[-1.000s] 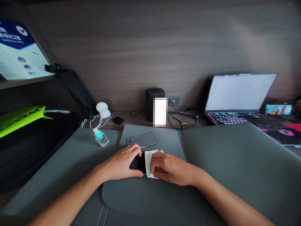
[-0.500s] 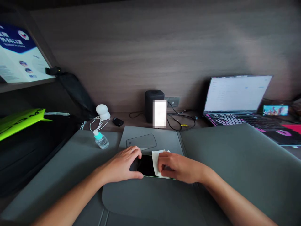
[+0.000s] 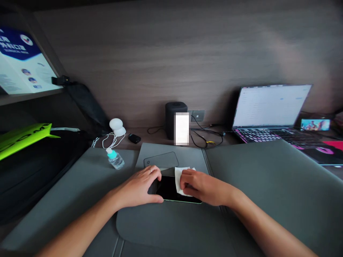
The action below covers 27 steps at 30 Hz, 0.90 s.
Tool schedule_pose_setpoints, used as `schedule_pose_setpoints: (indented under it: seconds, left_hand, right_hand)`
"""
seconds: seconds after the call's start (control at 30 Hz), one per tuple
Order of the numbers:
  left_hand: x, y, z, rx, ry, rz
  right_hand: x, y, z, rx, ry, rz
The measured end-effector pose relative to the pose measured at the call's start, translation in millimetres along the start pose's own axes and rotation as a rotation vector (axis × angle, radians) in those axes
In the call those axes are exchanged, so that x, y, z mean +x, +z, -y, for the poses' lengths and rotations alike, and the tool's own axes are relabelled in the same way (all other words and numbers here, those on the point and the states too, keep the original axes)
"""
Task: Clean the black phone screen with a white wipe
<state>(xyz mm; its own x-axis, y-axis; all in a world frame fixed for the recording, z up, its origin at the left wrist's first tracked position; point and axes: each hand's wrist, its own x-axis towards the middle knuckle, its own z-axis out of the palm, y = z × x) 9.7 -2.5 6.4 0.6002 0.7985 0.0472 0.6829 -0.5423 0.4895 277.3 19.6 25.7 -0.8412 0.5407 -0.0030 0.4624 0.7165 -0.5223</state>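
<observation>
A phone with a dark screen lies flat on the grey mat. My left hand grips its left end, thumb on the near edge and fingers at the far edge. In my right hand is a white wipe, pressed against the right part of the screen with curled fingers. Just beyond the phone lies a clear phone-shaped sheet with a dark outline. A small clear bottle with a teal collar stands tilted in view to the left.
Behind the mat are a black speaker-like cylinder, a white round device, a small black object and loose cables. An opened laptop sits at the right, with a lit phone screen beside it.
My right hand and the wipe have shifted slightly away from me across the screen, uncovering more of the phone's near edge. My left hand stays in place.
</observation>
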Motion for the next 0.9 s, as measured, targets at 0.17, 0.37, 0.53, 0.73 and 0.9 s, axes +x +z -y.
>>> schedule_pose_setpoints:
  seconds: [0.17, 0.37, 0.53, 0.73, 0.9]
  left_hand:
    - [0, 0.5, 0, -0.003, 0.007, -0.007]
    - [0, 1.9, 1, 0.003, 0.003, -0.002]
    - [0, 0.7, -2, 0.004, 0.011, 0.002]
    - [1, 1.7, 0, 0.001, 0.001, 0.000]
    - [1, 3.8, 3, 0.004, 0.021, -0.002]
  right_hand:
    - [-2, 1, 8, 0.096, -0.057, 0.095]
    - [8, 8, -3, 0.006, 0.013, -0.055]
    - [11, 14, 5, -0.020, -0.073, -0.044]
    - [15, 20, 6, -0.009, -0.112, -0.033]
    - [18, 21, -1, -0.065, -0.019, -0.129]
